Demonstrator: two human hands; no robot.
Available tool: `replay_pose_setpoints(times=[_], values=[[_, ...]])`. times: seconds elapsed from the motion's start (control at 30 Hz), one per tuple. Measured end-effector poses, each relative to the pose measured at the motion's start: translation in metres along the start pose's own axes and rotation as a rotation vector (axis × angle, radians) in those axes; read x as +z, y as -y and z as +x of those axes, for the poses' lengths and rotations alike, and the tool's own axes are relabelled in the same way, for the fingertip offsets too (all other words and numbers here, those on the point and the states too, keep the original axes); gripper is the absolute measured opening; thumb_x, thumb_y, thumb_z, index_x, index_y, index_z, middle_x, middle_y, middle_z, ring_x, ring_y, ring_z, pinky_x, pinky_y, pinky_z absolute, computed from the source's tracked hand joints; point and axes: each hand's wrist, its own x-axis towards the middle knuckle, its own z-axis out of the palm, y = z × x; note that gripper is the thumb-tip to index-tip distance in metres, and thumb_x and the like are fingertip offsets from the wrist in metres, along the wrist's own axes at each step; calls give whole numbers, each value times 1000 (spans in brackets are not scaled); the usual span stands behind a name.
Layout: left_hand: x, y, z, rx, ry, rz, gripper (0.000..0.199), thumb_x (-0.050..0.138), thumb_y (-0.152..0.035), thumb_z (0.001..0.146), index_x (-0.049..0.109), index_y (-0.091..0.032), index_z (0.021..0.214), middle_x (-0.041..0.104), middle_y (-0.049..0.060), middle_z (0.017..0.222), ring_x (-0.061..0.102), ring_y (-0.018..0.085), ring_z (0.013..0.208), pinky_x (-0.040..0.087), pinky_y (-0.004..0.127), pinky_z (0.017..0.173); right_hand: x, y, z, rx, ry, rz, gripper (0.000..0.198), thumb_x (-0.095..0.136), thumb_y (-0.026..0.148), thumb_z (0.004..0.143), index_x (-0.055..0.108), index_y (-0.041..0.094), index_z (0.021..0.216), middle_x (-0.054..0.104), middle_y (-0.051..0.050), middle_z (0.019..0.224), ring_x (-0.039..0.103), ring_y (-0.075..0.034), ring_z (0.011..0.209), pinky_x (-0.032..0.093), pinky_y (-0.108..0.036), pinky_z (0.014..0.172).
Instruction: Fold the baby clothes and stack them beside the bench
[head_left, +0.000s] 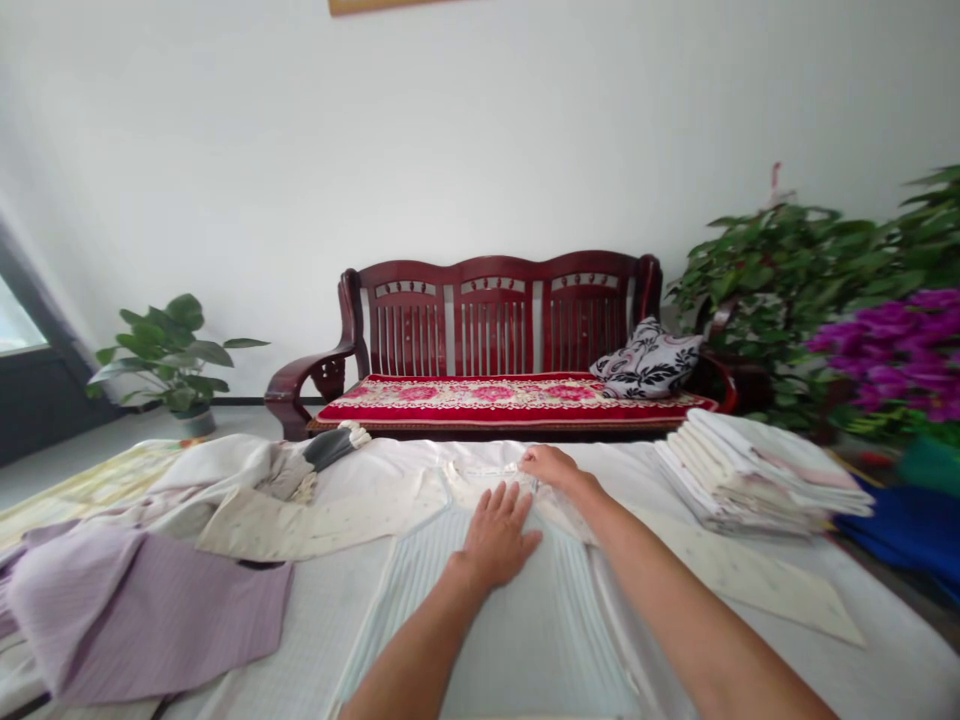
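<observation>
A long-sleeved top (551, 610) lies spread out, its pale blue ribbed body toward me and its cream patterned sleeves stretched to both sides. My left hand (501, 535) rests flat on its upper front, fingers extended, just below the neckline. At the far edge, my right hand (553, 466) has its fingers curled together on the collar (480, 470). The fingertips of that hand are partly hidden. My right forearm crosses over the right side of the top and covers part of the shoulder there.
Rumpled clothes, including a lilac garment (169, 615), lie on the left of the white-covered table (900, 650). A stack of folded cloths (757, 470) stands at the right. Beyond are a wooden bench (491, 315), a patterned cushion (651, 360) and plants (795, 260).
</observation>
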Motion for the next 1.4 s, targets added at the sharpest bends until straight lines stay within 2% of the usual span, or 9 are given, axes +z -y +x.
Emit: replay_pose_setpoints(times=[0.17,0.37,0.57,0.63,0.77,0.87,1.07,1.23,1.4], values=[[2,1,0,2,-5,13,65,32,-52,100,34,-18,156,25,12,165,18,33,153,17,52,124,0,-2,3,-40,33,30,23,64,41,85,73,21,91,74,0,83,63,-14,72,35,-23,59],[4,1,1,11,-2,8,66,34,-51,100,34,-17,156,25,14,164,17,34,153,17,54,124,9,3,-7,8,-114,-59,15,61,33,87,71,22,89,74,-3,91,63,-19,88,36,-26,69],[-13,5,-8,58,3,-56,66,43,-42,97,32,-16,156,27,11,164,19,30,153,21,46,125,8,1,-10,62,-160,-113,25,59,44,89,73,24,88,75,-3,91,64,-21,87,37,-27,69],[-21,14,-14,0,-49,-25,66,43,-36,97,29,-13,157,26,11,164,18,28,153,21,44,125,6,6,-8,50,-197,-139,29,52,42,94,73,23,90,75,-6,98,64,-22,91,37,-28,72],[-27,44,-23,-297,-207,135,63,42,-32,97,33,-8,155,28,15,163,17,33,153,20,49,123,12,34,0,-50,-222,-171,29,46,30,96,74,23,94,74,-7,105,61,-22,98,38,-29,78],[-21,64,-27,-402,-206,187,63,41,-38,98,35,-8,154,32,17,161,22,35,151,25,52,121,27,64,9,-155,-189,-165,26,50,27,94,75,26,99,74,-4,107,60,-20,99,39,-28,80],[-10,72,-29,-418,-153,178,63,38,-43,100,37,-10,153,34,15,160,28,33,150,27,55,119,56,108,27,-268,-140,-148,27,57,27,90,74,28,111,73,-4,111,58,-21,102,40,-29,82],[-10,72,-28,-404,-161,194,59,39,-42,100,42,-14,151,37,15,159,30,34,148,28,56,118,61,112,35,-281,-121,-144,19,58,24,89,76,26,90,75,-4,98,60,-22,96,40,-30,81],[-10,72,-29,-384,-145,200,56,40,-41,99,44,-19,151,37,12,160,29,35,148,27,58,118,65,109,39,-306,-174,-131,18,56,22,91,73,24,97,71,-7,109,57,-22,111,39,-32,92]])
